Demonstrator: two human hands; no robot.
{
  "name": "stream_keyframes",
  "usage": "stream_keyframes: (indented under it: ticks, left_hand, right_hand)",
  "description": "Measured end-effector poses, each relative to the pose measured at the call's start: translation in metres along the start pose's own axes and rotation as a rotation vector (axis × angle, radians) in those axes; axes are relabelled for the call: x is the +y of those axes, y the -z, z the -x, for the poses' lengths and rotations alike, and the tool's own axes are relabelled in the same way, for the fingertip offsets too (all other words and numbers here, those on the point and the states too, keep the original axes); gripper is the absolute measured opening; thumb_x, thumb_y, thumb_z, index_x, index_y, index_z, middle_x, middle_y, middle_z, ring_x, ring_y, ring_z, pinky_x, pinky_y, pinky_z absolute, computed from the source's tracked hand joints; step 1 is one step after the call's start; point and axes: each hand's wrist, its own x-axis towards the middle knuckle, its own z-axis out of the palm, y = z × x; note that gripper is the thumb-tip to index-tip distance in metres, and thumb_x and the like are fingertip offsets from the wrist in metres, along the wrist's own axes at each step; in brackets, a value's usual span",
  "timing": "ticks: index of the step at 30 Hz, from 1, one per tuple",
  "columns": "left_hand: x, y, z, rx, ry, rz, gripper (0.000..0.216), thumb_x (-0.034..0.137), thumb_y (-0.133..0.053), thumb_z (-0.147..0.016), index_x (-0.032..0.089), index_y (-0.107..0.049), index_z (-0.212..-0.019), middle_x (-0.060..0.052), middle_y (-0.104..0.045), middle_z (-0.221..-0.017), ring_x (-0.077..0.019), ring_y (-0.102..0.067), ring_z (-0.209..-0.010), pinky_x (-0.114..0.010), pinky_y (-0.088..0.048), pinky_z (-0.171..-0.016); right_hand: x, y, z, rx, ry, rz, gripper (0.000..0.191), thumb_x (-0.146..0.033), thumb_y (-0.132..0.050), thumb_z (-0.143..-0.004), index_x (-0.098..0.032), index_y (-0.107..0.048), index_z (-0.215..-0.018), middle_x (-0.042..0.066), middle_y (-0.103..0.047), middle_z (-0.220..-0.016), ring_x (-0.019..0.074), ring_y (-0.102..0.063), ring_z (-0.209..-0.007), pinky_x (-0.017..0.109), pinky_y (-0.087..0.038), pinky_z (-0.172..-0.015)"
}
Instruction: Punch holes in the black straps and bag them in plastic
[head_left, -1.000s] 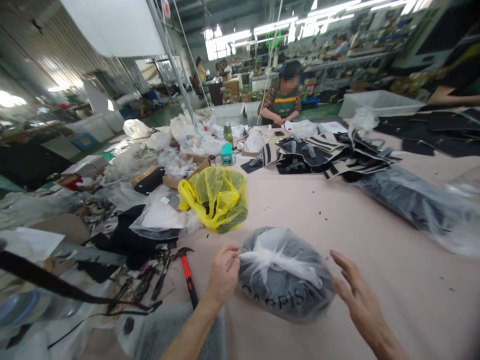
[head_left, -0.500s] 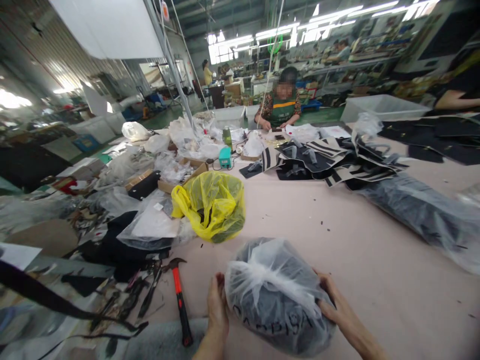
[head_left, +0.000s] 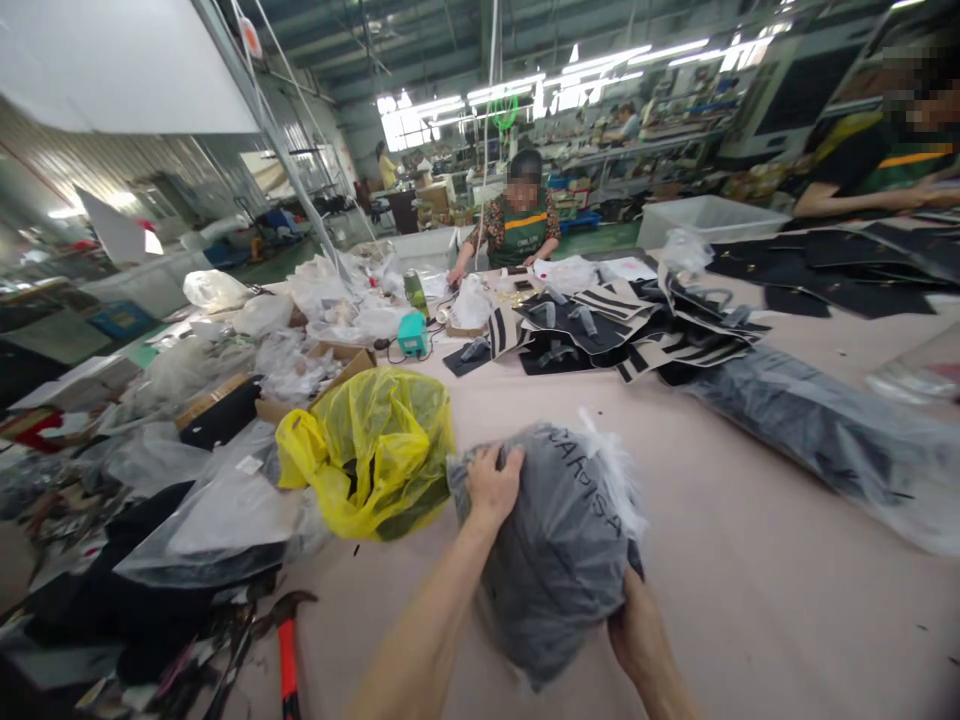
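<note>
A stuffed clear plastic bag [head_left: 555, 560] with dark contents is tilted up over the pale table, black handwritten letters on its upper right side. Its gathered whitish end points to the upper right. My left hand [head_left: 491, 490] presses on the bag's upper left side, fingers curled into the plastic. At the lower right my right hand [head_left: 637, 625] grips the bag's edge, its fingers partly hidden behind it. Just left of the bag sits a yellow plastic bag [head_left: 375, 450] with something dark inside.
A hammer [head_left: 288, 660] with a red and black handle lies at the lower left. Striped and dark pieces [head_left: 592, 330] are piled across the table, beside a long wrapped bundle [head_left: 795, 420]. Plastic bags clutter the left. One co-worker [head_left: 525, 220] sits opposite, another [head_left: 885, 170] at right.
The plastic bag has been turned and tipped up, so its tied end now faces away to the right. My left hand has moved from its side onto its upper left. The view has swung right.
</note>
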Motion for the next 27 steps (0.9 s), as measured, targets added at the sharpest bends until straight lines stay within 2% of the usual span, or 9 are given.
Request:
stream_keyframes:
  ticks: [3,7,12,15,17,20,22,25,27]
  left_hand:
    - [0.023,-0.029,-0.04,-0.039,-0.154,-0.043,0.047,0.052,-0.054,-0.087,0.019,-0.066,-0.118,-0.012,-0.063,-0.127,-0.0282,-0.053,-0.119,-0.042,-0.036,-0.107]
    - [0.011,-0.051,-0.069,-0.022,-0.204,0.036,0.043,0.045,-0.05,-0.091,0.016,-0.065,-0.119,-0.013,-0.064,-0.125,-0.0256,-0.055,-0.117,-0.039,-0.037,-0.107]
    - [-0.015,-0.049,-0.083,-0.071,-0.212,0.114,0.04,0.043,-0.045,-0.093,0.017,-0.067,-0.115,-0.01,-0.067,-0.121,-0.0228,-0.057,-0.114,-0.036,-0.04,-0.105]
    - [-0.015,-0.043,-0.082,-0.09,-0.222,0.117,0.039,0.044,-0.046,-0.092,0.019,-0.067,-0.113,-0.009,-0.067,-0.12,-0.0219,-0.057,-0.114,-0.035,-0.04,-0.106]
    - [-0.014,-0.037,-0.076,-0.058,-0.21,0.116,0.038,0.042,-0.046,-0.092,0.017,-0.067,-0.112,-0.01,-0.066,-0.12,-0.0221,-0.057,-0.114,-0.036,-0.039,-0.106]
    - [-0.025,-0.021,-0.051,0.039,-0.123,0.125,0.037,0.037,-0.043,-0.092,0.013,-0.066,-0.109,-0.015,-0.066,-0.115,-0.024,-0.058,-0.112,-0.039,-0.039,-0.105]
    - [-0.046,-0.009,-0.018,0.088,-0.059,0.145,0.036,0.036,-0.044,-0.091,0.012,-0.066,-0.106,-0.016,-0.067,-0.11,-0.0258,-0.059,-0.11,-0.041,-0.041,-0.104]
    - [-0.098,0.006,0.057,0.133,-0.023,0.18,0.033,0.036,-0.049,-0.087,0.016,-0.066,-0.108,-0.014,-0.067,-0.113,-0.0275,-0.058,-0.112,-0.044,-0.04,-0.105]
    - [-0.142,0.01,0.117,0.103,0.027,0.162,0.035,0.035,-0.052,-0.085,0.018,-0.065,-0.112,-0.015,-0.064,-0.121,-0.0297,-0.055,-0.119,-0.047,-0.037,-0.109]
  right_hand:
    - [0.0,-0.018,-0.032,0.052,0.096,-0.044,0.05,-0.048,-0.06,-0.08,-0.028,-0.061,-0.126,0.003,-0.067,-0.121,0.0254,-0.056,-0.121,0.042,-0.049,-0.097]
    - [-0.009,-0.027,-0.051,0.058,0.178,0.034,0.059,-0.053,-0.053,-0.085,-0.028,-0.05,-0.138,0.003,-0.062,-0.129,0.0245,-0.052,-0.126,0.042,-0.05,-0.097]
    - [-0.013,-0.013,-0.044,-0.04,0.063,0.115,0.055,-0.06,-0.059,-0.081,-0.023,-0.064,-0.122,0.006,-0.065,-0.124,0.028,-0.057,-0.119,0.044,-0.051,-0.095]
    - [-0.013,-0.001,-0.04,-0.056,0.009,0.081,0.049,-0.061,-0.062,-0.079,-0.024,-0.068,-0.11,0.007,-0.068,-0.118,0.0285,-0.06,-0.112,0.045,-0.052,-0.089]
    - [-0.014,0.005,-0.039,-0.032,0.02,0.07,0.047,-0.06,-0.064,-0.078,-0.026,-0.067,-0.109,0.005,-0.066,-0.12,0.0269,-0.06,-0.109,0.043,-0.053,-0.086]
    - [-0.019,0.013,-0.038,0.005,0.041,0.069,0.046,-0.06,-0.066,-0.075,-0.027,-0.063,-0.107,0.004,-0.065,-0.119,0.0251,-0.062,-0.103,0.043,-0.055,-0.082]
    - [-0.019,0.017,-0.033,-0.008,0.041,0.061,0.046,-0.061,-0.065,-0.074,-0.027,-0.061,-0.105,0.004,-0.065,-0.116,0.0252,-0.063,-0.101,0.045,-0.054,-0.084]
    - [-0.009,0.022,-0.014,-0.022,0.036,0.109,0.049,-0.064,-0.061,-0.075,-0.027,-0.058,-0.107,0.005,-0.064,-0.117,0.0277,-0.062,-0.107,0.048,-0.054,-0.087]
    - [0.008,0.019,0.003,-0.022,0.021,0.214,0.059,-0.063,-0.065,-0.073,-0.028,-0.053,-0.119,0.006,-0.062,-0.123,0.0295,-0.061,-0.111,0.048,-0.054,-0.089]
